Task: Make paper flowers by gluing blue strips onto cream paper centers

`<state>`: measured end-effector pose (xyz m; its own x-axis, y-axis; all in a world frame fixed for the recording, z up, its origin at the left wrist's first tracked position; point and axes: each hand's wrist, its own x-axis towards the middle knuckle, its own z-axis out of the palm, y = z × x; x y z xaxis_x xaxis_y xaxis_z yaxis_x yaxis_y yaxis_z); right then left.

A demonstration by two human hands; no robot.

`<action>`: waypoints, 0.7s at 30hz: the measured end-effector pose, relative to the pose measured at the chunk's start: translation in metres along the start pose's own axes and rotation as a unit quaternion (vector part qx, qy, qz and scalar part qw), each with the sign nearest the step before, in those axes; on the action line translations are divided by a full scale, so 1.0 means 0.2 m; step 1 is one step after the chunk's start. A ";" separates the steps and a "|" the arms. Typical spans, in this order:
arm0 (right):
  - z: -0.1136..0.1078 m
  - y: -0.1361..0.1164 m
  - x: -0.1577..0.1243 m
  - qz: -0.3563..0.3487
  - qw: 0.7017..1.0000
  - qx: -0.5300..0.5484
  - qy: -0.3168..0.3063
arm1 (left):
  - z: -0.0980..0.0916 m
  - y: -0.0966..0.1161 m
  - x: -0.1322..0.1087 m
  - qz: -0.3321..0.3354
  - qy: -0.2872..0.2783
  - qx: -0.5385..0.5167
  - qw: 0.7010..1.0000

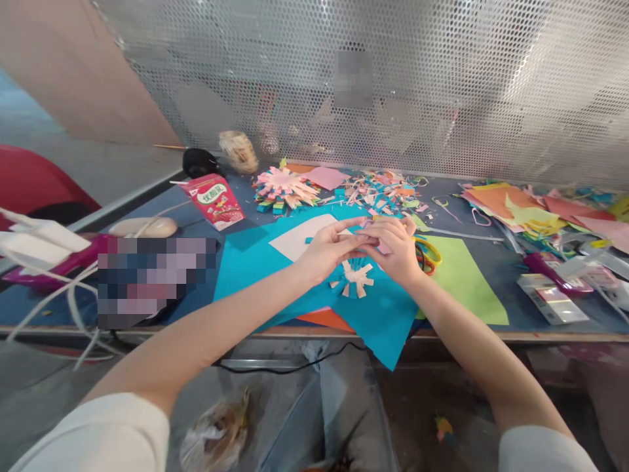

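My left hand (327, 250) and my right hand (396, 248) meet over the blue paper sheets (246, 269), with fingertips pressed together. A small pink piece of paper (383, 246) shows between them, and both hands are closed on it; its far side is hidden by my fingers. Just below lies a fringed paper flower (354, 282), pale pink on top with blue strips beneath. A white paper sheet (295, 241) lies partly under my left hand. Beside my right hand are scissors with yellow and red handles (430, 255).
A pile of fringed paper flowers (285, 187) and paper scraps (383, 190) lie at the back, before a perforated metal panel (314, 98). A red carton (216, 200) and white cables (73, 282) are left. Green paper (466, 282) and coloured sheets (511, 203) lie right.
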<state>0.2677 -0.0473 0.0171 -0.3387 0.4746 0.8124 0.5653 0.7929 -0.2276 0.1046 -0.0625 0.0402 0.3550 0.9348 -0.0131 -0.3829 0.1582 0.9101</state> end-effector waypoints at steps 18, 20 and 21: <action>-0.14 0.06 0.06 0.169 0.963 0.057 0.204 | -0.12 0.04 0.13 -0.083 0.047 -0.124 0.988; -0.10 0.03 0.05 0.153 0.984 0.034 0.082 | -0.11 0.02 0.13 -0.078 0.037 -0.126 0.988; -0.07 0.00 0.05 0.142 0.989 0.036 0.017 | -0.11 0.01 0.13 -0.069 0.034 -0.123 0.989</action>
<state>0.2745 -0.0482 0.0337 -0.1478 0.6694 0.7280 0.5784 0.6556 -0.4854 0.0946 -0.0301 0.0335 0.3635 0.9168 -0.1652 -0.5337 0.3503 0.7697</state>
